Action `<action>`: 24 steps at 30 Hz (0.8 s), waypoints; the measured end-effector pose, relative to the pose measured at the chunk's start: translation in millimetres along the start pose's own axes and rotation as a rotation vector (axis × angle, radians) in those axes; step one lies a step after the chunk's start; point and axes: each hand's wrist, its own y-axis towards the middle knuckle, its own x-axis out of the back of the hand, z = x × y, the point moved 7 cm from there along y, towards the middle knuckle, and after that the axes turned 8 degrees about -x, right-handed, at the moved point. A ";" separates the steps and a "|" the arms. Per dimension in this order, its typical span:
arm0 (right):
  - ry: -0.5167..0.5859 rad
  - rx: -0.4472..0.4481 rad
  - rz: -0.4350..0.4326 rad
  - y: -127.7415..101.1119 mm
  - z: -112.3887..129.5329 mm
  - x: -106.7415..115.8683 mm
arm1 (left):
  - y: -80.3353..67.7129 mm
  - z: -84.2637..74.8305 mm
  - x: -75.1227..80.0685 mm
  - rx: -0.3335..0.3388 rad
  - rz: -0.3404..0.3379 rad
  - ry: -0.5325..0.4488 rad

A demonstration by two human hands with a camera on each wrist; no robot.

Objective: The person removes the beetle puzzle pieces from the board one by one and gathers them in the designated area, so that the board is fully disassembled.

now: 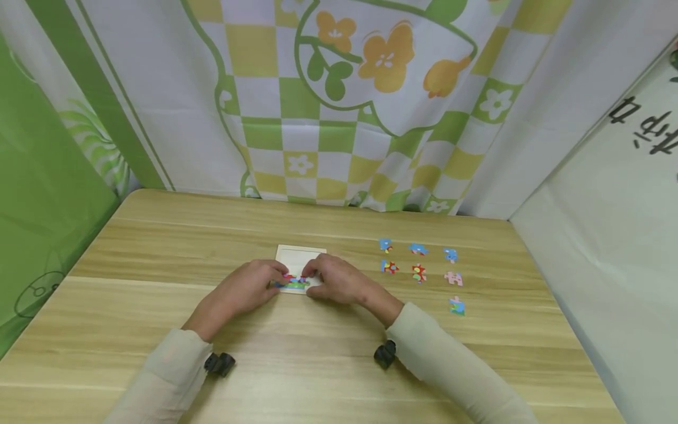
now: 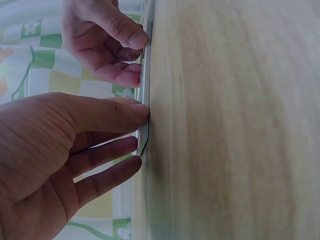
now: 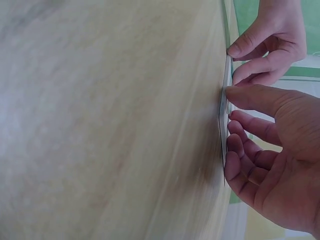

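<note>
A white puzzle tray (image 1: 299,257) lies on the wooden table (image 1: 159,247), with a few colourful joined pieces (image 1: 295,284) along its near edge. My left hand (image 1: 278,281) rests its fingertips on those pieces from the left. My right hand (image 1: 315,275) touches them from the right. In the left wrist view my left hand (image 2: 137,135) lays thumb and fairly straight fingers against the tray's thin edge (image 2: 144,141). In the right wrist view my right hand (image 3: 231,130) has thumb and bent fingers against the tray (image 3: 222,117). What lies under the fingers is hidden.
Several loose puzzle pieces lie in rows to the right of the tray, among them a blue one (image 1: 418,249), a red one (image 1: 419,273) and a pink one (image 1: 454,278). A patterned curtain (image 1: 339,106) hangs behind the table. A pale wall (image 1: 609,235) closes the right side.
</note>
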 end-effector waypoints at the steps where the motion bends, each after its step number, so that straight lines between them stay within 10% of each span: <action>1: -0.005 0.001 -0.001 0.5 0.4 0.2 | 0.2 -0.3 0.3 0.001 0.000 0.004; 24: -0.057 -0.039 -0.041 9.1 4.6 -1.3 | -0.3 -6.3 1.3 -0.044 -0.051 0.013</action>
